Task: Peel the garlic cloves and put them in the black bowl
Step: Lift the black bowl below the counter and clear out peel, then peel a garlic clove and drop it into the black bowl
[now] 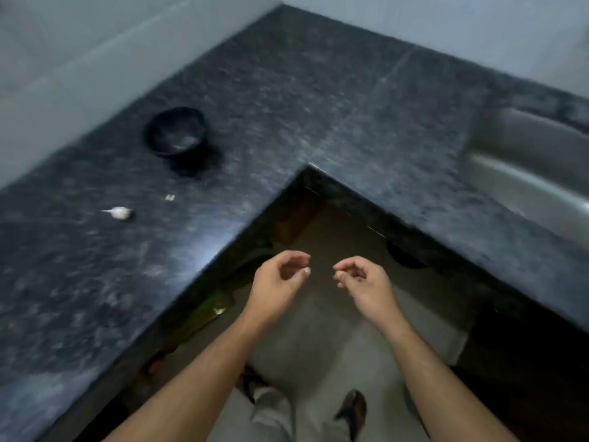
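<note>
- Both forearms reach forward from the near edge, over the floor [318,330] in the notch of the L-shaped counter [287,90].
- Left hand [280,282] has its fingers loosely curled, thumb and forefinger tips apart; I see nothing held in it.
- Right hand [360,279] has thumb and fingertips drawn together, perhaps pinching something small; the blur means I cannot tell.
- 2 hands hang side by side with a gap between them, clear of the counter edges on the left and right.
- Garlic [118,213] lies on the left run of the counter, well back from its inner edge, with a small pale scrap [170,197] just beyond it.
- Bowl [175,130] stands farther back on the same run, near the wall [79,59], apart from the garlic.
- Sink [535,161] is sunk into the right run, at the far right.
- Bare counter spreads between bowl and sink, round the inner corner.
</note>
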